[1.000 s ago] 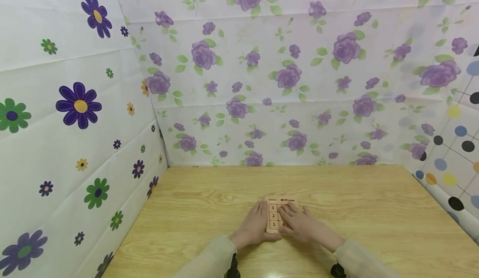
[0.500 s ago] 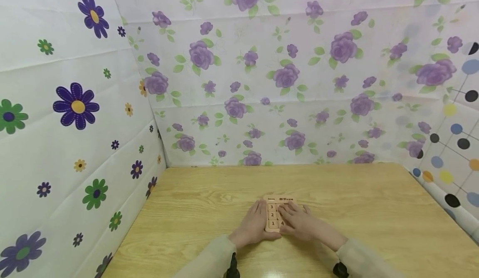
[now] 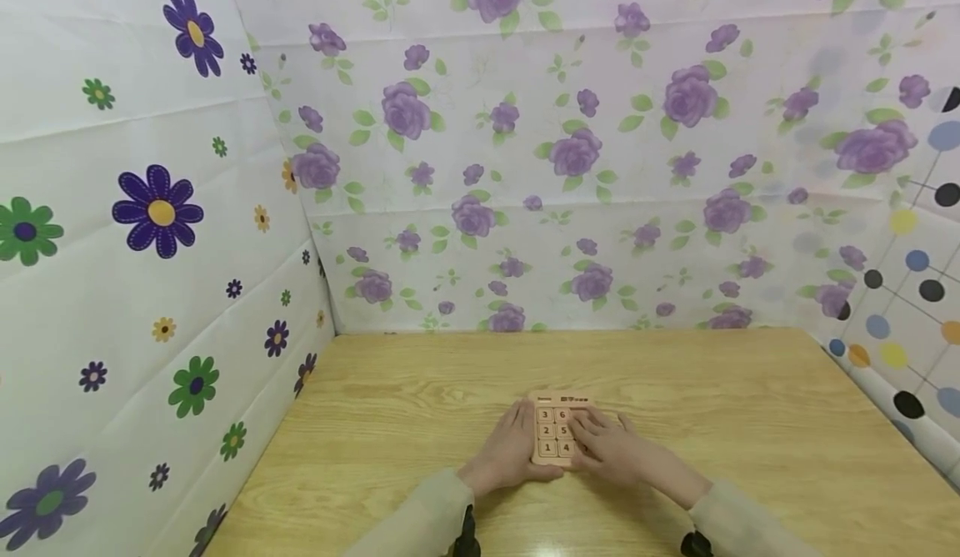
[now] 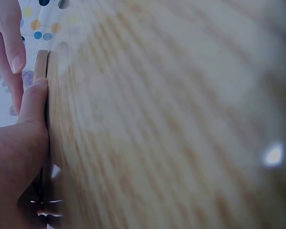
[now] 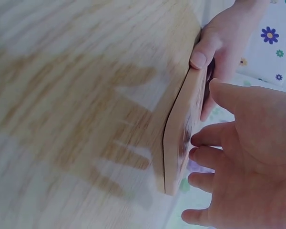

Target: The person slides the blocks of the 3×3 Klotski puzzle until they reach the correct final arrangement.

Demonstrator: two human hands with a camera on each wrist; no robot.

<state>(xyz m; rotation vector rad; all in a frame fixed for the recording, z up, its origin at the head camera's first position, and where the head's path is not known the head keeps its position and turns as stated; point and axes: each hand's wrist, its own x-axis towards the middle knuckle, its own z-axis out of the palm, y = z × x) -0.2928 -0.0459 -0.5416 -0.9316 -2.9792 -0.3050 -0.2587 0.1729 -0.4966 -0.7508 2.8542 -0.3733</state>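
A flat wooden number slide puzzle (image 3: 553, 454) lies on the table, its tiles 1 to 6 showing in two columns. My left hand (image 3: 508, 453) holds it at the near left corner, fingers along the left side and thumb against the near edge. Over the right part of the board is my right hand (image 3: 617, 450), its fingers loosely bent with the tips at the tiles and hiding that side. In the right wrist view these fingers (image 5: 205, 157) are spread over the puzzle's face (image 5: 181, 126), and nothing is gripped between them.
The wood-grain table (image 3: 420, 373) extends around the puzzle on all sides. Cloth walls stand at its edges: purple roses (image 3: 480, 140) behind, daisies (image 3: 150, 290) on the left, coloured dots (image 3: 900, 290) on the right.
My right hand has slid a little to the right across the puzzle, uncovering tiles 6 and 5. The left hand and the puzzle stay in place.
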